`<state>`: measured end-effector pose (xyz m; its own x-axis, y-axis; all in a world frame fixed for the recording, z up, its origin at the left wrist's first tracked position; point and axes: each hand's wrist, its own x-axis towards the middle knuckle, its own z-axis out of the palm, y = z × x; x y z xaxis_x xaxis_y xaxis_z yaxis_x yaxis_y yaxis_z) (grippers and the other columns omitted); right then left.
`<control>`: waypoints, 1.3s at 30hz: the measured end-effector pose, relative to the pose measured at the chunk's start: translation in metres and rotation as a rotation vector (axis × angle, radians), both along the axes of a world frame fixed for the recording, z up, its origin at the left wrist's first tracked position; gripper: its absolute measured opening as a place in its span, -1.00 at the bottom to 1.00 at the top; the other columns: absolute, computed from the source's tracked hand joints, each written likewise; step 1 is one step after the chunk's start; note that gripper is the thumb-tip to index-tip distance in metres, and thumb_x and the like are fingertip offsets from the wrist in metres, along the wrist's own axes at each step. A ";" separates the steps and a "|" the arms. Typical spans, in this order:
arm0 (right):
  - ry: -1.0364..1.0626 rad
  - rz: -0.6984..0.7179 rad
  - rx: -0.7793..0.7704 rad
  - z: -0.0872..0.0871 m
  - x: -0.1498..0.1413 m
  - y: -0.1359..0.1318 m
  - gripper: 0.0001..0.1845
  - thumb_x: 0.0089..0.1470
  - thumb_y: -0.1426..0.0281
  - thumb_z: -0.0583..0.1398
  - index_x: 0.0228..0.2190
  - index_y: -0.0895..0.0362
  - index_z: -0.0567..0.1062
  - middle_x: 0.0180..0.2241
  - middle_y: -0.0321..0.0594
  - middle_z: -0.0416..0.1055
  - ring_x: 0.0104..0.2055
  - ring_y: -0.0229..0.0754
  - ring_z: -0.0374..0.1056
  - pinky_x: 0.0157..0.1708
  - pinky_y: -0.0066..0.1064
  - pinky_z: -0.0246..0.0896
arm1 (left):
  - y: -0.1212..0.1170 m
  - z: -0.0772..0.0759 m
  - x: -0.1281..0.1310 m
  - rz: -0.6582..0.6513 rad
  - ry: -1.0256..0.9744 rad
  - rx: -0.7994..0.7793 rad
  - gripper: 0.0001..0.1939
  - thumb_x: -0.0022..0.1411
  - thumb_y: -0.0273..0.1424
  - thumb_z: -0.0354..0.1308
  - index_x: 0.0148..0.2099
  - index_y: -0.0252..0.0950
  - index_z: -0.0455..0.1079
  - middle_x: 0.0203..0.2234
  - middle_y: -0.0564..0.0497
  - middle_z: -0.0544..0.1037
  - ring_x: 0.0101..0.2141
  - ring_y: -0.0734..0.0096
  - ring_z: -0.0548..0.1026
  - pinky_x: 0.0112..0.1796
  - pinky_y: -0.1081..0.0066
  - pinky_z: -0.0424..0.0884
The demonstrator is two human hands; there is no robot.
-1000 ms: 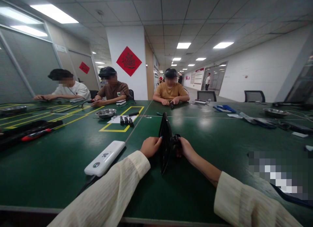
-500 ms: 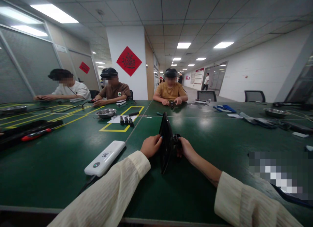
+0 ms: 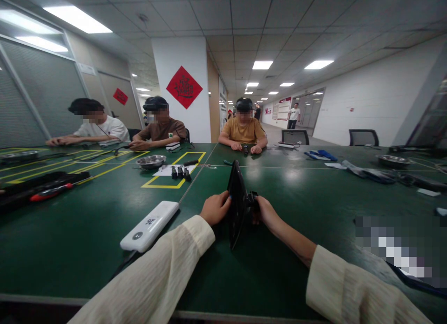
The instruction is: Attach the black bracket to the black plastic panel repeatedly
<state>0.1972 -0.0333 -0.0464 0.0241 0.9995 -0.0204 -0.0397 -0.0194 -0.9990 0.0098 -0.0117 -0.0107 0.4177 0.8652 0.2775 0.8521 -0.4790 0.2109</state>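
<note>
A thin black flat panel (image 3: 236,207), like a tablet or small screen seen nearly edge-on, stands upright over the green table in front of me. My left hand (image 3: 215,208) is closed at its left face, thumb against the surface and the other fingers partly hidden. On the panel's right side sits a small black bracket-like part (image 3: 252,202). Around that part my right hand (image 3: 264,210) is closed, its fingertips mostly out of sight behind it. Left of my forearm lies a white power bank (image 3: 151,226) marked 26, with a black cable.
Beyond my hands are a metal bowl (image 3: 151,162), several black clips (image 3: 180,172) on white paper, and a red-handled tool (image 3: 51,192). Blue cloth (image 3: 320,155) and another metal bowl (image 3: 394,161) lie right. Three people sit across the green table (image 3: 279,273).
My hands and the panel hold almost the same pose. Across the table, the seated people's hands have shifted slightly, and a standing person in the background has turned.
</note>
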 end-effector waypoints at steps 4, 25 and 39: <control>0.023 0.009 0.003 -0.002 0.000 0.001 -0.76 0.08 0.27 -0.11 -0.45 0.14 0.24 -0.77 -0.41 0.24 -0.79 -0.28 0.22 -0.82 -0.52 0.00 | 0.000 0.001 0.000 -0.004 -0.002 -0.022 -0.57 0.32 -0.22 -0.33 -0.26 -0.24 0.35 -0.41 -0.04 0.51 -0.35 0.34 0.46 -0.41 0.46 0.17; 0.021 0.020 -0.013 -0.005 0.003 0.002 -0.74 0.10 0.26 -0.11 -0.41 0.15 0.26 -0.75 -0.39 0.26 -0.76 -0.27 0.23 -0.80 -0.51 0.02 | -0.001 0.003 0.000 -0.013 0.014 -0.064 -0.44 0.32 -0.19 -0.36 -0.35 -0.30 0.43 -0.47 -0.07 0.50 -0.41 0.37 0.44 -0.44 0.46 0.11; 0.026 0.020 -0.005 -0.006 0.003 0.003 -0.73 0.10 0.23 -0.10 -0.39 0.15 0.26 -0.75 -0.41 0.25 -0.77 -0.28 0.23 -0.81 -0.52 0.02 | -0.001 0.002 0.000 0.001 0.022 -0.038 -0.46 0.30 -0.17 -0.32 -0.39 -0.29 0.43 -0.51 -0.05 0.49 -0.45 0.39 0.41 -0.48 0.46 0.07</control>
